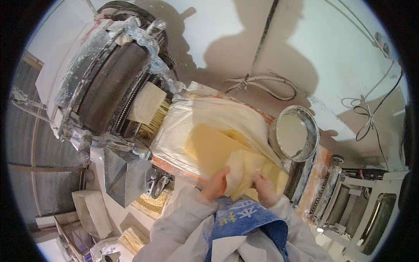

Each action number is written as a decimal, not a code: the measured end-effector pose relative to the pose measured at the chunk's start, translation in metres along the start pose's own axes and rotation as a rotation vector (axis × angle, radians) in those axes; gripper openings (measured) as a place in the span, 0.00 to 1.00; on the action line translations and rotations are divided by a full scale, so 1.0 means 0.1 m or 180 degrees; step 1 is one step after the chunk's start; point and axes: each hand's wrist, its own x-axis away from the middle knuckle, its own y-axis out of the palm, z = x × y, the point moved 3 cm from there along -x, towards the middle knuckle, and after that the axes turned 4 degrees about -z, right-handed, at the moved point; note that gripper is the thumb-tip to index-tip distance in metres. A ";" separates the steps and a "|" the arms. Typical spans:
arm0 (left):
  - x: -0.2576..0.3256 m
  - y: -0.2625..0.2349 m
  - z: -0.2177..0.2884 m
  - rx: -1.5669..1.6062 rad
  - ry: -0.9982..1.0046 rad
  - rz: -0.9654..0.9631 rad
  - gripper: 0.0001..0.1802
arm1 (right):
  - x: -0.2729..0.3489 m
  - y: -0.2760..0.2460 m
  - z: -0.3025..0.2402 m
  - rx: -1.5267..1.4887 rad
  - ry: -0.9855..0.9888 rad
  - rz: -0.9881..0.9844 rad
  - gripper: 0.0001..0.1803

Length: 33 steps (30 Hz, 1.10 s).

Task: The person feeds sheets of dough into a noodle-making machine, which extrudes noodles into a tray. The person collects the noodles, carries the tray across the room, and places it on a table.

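Note:
Close to my body, my left hand point(215, 185) is closed on the left edge of a pale yellow dough sheet point(239, 171), its thumb upright along the dough. My right hand point(264, 188) pinches the other side of the same sheet with curled fingers. The sheet bends and folds between my hands. Beneath and beyond it lie more flat yellow dough sheets point(208, 140), overlapping on a whitish cloth point(179, 120) spread over the table. Some of the fingers on both hands are hidden by the dough or turned away.
Left stands a floury roller machine point(111, 85) with a dough piece point(147, 103) above cut noodles point(158, 118). A round metal bowl of flour point(293, 133) sits at the right. Farther right is another roller machine point(349, 205). Noodles point(133, 239) lie in trays below left. A coiled cable point(266, 81) hangs behind.

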 end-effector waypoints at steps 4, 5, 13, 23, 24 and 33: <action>0.07 -0.49 0.65 -0.1137 0.0704 0.0280 0.22 | 0.13 -0.70 0.37 -0.2022 -0.0290 0.0359 0.11; 0.11 -0.62 0.78 -0.0581 0.0668 0.0709 0.21 | 0.16 -0.94 0.51 -0.2012 -0.0166 0.0612 0.11; 0.43 0.18 1.82 -0.0803 0.1024 0.0304 0.21 | -0.08 -1.10 0.58 0.3582 -0.0701 0.1951 0.13; 0.48 0.10 1.60 -0.2983 0.1219 -0.0341 0.26 | -0.76 1.21 -1.54 0.0690 -0.0450 -0.1852 0.13; 0.43 0.05 1.44 -0.2969 0.1227 -0.0162 0.27 | -0.85 1.30 -1.55 0.0648 -0.0461 -0.1707 0.11; 0.43 -0.86 1.81 -0.1850 0.2132 0.0947 0.16 | -1.70 2.51 -1.55 0.0325 0.0122 -0.1930 0.07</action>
